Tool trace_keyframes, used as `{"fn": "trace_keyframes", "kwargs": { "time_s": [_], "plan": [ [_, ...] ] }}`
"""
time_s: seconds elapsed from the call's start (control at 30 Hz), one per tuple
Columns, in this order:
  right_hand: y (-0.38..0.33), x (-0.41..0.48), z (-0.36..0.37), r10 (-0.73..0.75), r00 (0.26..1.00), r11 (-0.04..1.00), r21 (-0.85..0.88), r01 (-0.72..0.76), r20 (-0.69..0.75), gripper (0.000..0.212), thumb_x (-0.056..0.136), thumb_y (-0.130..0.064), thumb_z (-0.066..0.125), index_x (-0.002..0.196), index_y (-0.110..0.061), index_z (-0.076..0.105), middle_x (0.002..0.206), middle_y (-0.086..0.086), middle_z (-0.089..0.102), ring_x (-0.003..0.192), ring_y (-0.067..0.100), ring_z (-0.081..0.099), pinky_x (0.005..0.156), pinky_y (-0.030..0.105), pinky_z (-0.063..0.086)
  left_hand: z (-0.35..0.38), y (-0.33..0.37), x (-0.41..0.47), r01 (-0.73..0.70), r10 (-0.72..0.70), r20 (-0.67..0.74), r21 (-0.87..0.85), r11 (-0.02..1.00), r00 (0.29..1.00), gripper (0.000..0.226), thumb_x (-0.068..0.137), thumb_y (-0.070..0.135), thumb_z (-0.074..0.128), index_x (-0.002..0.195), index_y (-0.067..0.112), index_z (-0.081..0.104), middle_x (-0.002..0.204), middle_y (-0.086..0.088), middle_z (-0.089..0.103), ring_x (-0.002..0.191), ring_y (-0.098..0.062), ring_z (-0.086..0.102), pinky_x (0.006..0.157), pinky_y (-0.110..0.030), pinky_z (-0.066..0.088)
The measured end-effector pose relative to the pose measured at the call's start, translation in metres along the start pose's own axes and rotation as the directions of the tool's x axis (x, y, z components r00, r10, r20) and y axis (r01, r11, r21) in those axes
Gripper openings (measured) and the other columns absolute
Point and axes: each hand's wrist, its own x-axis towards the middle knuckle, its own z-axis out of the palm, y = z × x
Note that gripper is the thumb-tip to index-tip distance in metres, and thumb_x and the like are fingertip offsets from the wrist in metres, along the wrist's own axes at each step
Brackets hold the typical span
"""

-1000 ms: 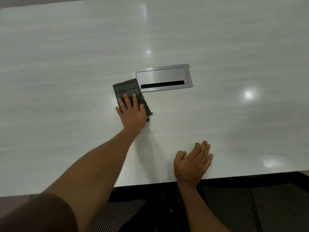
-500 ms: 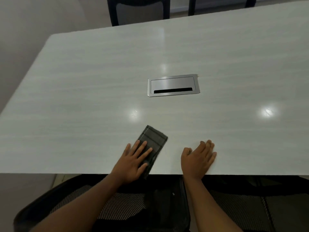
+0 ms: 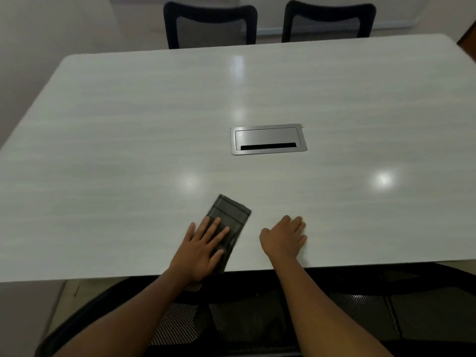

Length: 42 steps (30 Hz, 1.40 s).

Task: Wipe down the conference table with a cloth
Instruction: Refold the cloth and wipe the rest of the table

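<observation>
A folded dark grey checked cloth (image 3: pixel 230 217) lies on the pale wood-grain conference table (image 3: pixel 128 140) close to its near edge. My left hand (image 3: pixel 202 249) presses flat on the cloth's near half, fingers straight and spread. To the right of the cloth my right hand (image 3: pixel 284 237) rests palm down on the bare tabletop, apart from the cloth, fingers together.
A silver cable hatch (image 3: pixel 268 139) with a dark slot is set into the table's middle. Two black mesh chairs (image 3: pixel 210 25) (image 3: pixel 327 21) stand at the far side. A black mesh chair (image 3: pixel 257 318) is below my arms at the near edge.
My left hand has dragged the cloth from beside the cable hatch back to the near edge. My view has pulled back and tilted up. The right hand has stayed put on the table.
</observation>
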Motion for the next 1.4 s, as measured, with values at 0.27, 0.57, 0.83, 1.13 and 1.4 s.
{"fn": "trace_keyframes", "kwargs": {
  "time_s": [0.27, 0.57, 0.83, 1.13, 1.4],
  "plan": [
    [-0.042, -0.038, 0.070, 0.002, 0.957, 0.998, 0.057, 0.015, -0.289, 0.063, 0.087, -0.018, 0.055, 0.144, 0.000, 0.037, 0.160, 0.023, 0.022, 0.151, 0.035, 0.014, 0.122, 0.052, 0.009, 0.000, -0.005, 0.034, 0.346, -0.346, 0.035, -0.187, 0.919, 0.938, 0.063, 0.097, 0.051, 0.020, 0.155, 0.026, 0.022, 0.164, -0.009, 0.014, 0.151, -0.033, 0.007, 0.118, -0.061, 0.012],
    [-0.056, -0.030, 0.100, 0.071, 0.855, 0.997, 0.024, -0.068, -0.514, 0.061, 0.081, -0.020, 0.037, 0.137, 0.001, 0.042, 0.155, 0.023, 0.034, 0.148, 0.034, 0.024, 0.121, 0.053, 0.014, -0.008, -0.146, 0.056, 0.108, -0.110, -0.022, -0.071, 0.992, 0.994, 0.061, 0.095, 0.049, 0.033, 0.152, 0.028, 0.033, 0.162, -0.006, 0.024, 0.149, -0.030, 0.021, 0.114, -0.057, 0.025],
    [-0.055, -0.023, 0.109, 0.081, 0.824, 0.991, -0.044, -0.127, -0.561, 0.061, 0.079, -0.018, 0.044, 0.137, 0.000, 0.042, 0.154, 0.022, 0.035, 0.149, 0.033, 0.024, 0.120, 0.054, 0.017, -0.024, -0.178, 0.185, 0.478, -0.477, 0.048, -0.158, 0.864, 0.878, 0.059, 0.102, 0.047, 0.025, 0.157, 0.028, 0.015, 0.165, -0.007, 0.006, 0.152, -0.031, 0.000, 0.119, -0.056, 0.004],
    [-0.054, -0.022, 0.108, 0.063, 0.834, 0.994, -0.037, -0.100, -0.547, 0.060, 0.082, -0.018, 0.046, 0.138, 0.002, 0.040, 0.155, 0.024, 0.032, 0.149, 0.034, 0.023, 0.120, 0.055, 0.015, -0.015, -0.088, 0.130, 0.311, -0.313, 0.016, -0.176, 0.934, 0.950, 0.063, 0.098, 0.050, 0.020, 0.155, 0.024, 0.025, 0.163, -0.011, 0.017, 0.150, -0.035, 0.010, 0.120, -0.054, 0.014],
    [-0.052, -0.030, 0.100, 0.064, 0.856, 0.998, 0.051, -0.044, -0.514, 0.057, 0.083, -0.018, 0.042, 0.136, 0.002, 0.041, 0.154, 0.025, 0.033, 0.149, 0.035, 0.023, 0.121, 0.055, 0.012, -0.005, -0.049, -0.014, 0.127, -0.121, 0.065, -0.097, 0.987, 0.990, 0.061, 0.101, 0.050, 0.025, 0.157, 0.027, 0.015, 0.165, -0.005, 0.006, 0.152, -0.029, -0.003, 0.121, -0.052, 0.012]
  ]
}}
